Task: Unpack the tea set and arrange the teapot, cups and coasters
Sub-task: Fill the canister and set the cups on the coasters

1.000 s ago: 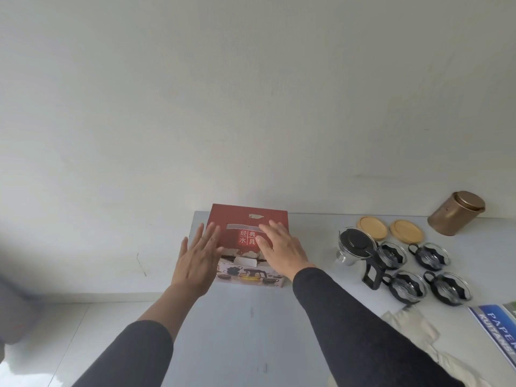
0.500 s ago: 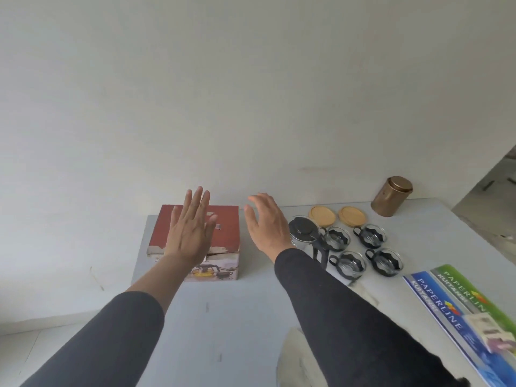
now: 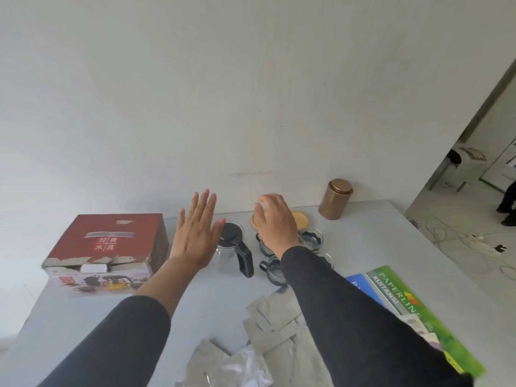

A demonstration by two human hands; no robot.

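The red tea-set box [image 3: 109, 244] sits at the table's left, its top closed. A glass teapot [image 3: 233, 251] with a black lid and handle stands mid-table. Behind it lie wooden coasters [image 3: 301, 219], partly hidden by my right hand [image 3: 275, 223], which hovers over them with fingers curved and nothing in it. Small glass cups [image 3: 311, 238] with black holders cluster to the right of the teapot, some hidden under my right forearm. My left hand [image 3: 196, 233] is flat with fingers spread, in the air between the box and the teapot.
A bronze tin [image 3: 335, 203] stands by the wall at the back right. Grey wrapping bags [image 3: 275, 319] lie at the table's near middle. Green and blue Paperline pads [image 3: 402, 300] lie at the right. Cables [image 3: 460, 241] trail on the floor beyond the table's right edge.
Both hands have left the box and moved right: the left now hovers beside the teapot, the right over the coasters. The view has swung right as well.
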